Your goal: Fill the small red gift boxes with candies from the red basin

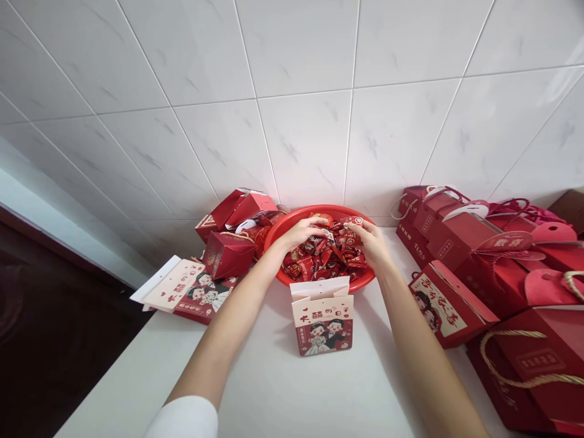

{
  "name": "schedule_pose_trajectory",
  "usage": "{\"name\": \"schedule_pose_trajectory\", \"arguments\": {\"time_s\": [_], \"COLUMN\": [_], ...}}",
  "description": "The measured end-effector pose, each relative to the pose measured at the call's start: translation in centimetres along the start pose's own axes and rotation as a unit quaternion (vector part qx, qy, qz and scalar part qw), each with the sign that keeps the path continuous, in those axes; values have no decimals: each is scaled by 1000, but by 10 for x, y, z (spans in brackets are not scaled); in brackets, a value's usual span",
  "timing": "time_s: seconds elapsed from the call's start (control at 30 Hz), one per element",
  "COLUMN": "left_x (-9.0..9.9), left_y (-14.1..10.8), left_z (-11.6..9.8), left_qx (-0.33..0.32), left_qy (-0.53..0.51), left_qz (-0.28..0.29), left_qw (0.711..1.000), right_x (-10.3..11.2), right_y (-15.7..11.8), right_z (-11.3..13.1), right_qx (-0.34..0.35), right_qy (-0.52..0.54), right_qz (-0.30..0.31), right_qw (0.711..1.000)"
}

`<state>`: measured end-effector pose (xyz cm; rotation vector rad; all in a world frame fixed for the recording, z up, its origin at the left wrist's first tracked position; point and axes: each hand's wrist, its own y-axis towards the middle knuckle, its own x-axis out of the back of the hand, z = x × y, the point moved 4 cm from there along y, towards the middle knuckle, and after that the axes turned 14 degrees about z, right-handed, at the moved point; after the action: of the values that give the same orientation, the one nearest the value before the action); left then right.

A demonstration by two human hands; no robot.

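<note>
A red plastic basket (274, 238) full of small red wrapped candies (319, 252) stands against the wall, and both my hands are over it. My left hand (301, 233) reaches in from the left, fingers bent, with a small pale-and-red wrapped candy (327, 234) at the fingertips. On the right side, my right hand (371, 243) pinches a flat red candy packet (353, 226) between thumb and fingers. Between my forearms, in front of the basket, an upright paper gift box (324, 322) with a cartoon couple has its top open; its inside is hidden.
Flattened gift boxes (191, 292) lie on the left of the white table (292, 395), beside folded dark red boxes (229, 254). Many red boxes with rope handles (488, 243) crowd the right side. A tiled wall (305, 146) rises directly behind the basket.
</note>
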<state>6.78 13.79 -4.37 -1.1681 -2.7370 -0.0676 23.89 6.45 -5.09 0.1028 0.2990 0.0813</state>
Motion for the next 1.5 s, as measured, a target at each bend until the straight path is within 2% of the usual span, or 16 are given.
{"name": "schedule_pose_trajectory", "arguments": {"time_s": [0.23, 0.37, 0.6, 0.9, 1.23, 1.5], "left_x": [3, 3, 1, 4, 4, 3], "left_y": [1, 1, -3, 0, -1, -2], "left_z": [10, 10, 1, 7, 6, 9], "left_qx": [42, 63, 36, 56, 77, 95], "left_qy": [8, 47, 76, 87, 189, 231], "left_qz": [0, -3, -9, 16, -9, 38], "left_qw": [999, 997, 996, 994, 979, 968], "right_x": [0, 0, 1, 0, 1, 1], "right_y": [0, 0, 2, 0, 2, 1], "right_z": [-1, -2, -2, -2, -4, -3], "right_qx": [5, 5, -15, -12, -7, -8], "right_qy": [-6, 1, 1, 21, 20, 8], "right_qz": [2, 5, -7, -6, -8, -3], "right_qw": [1000, 1000, 1000, 1000, 1000, 1000]}}
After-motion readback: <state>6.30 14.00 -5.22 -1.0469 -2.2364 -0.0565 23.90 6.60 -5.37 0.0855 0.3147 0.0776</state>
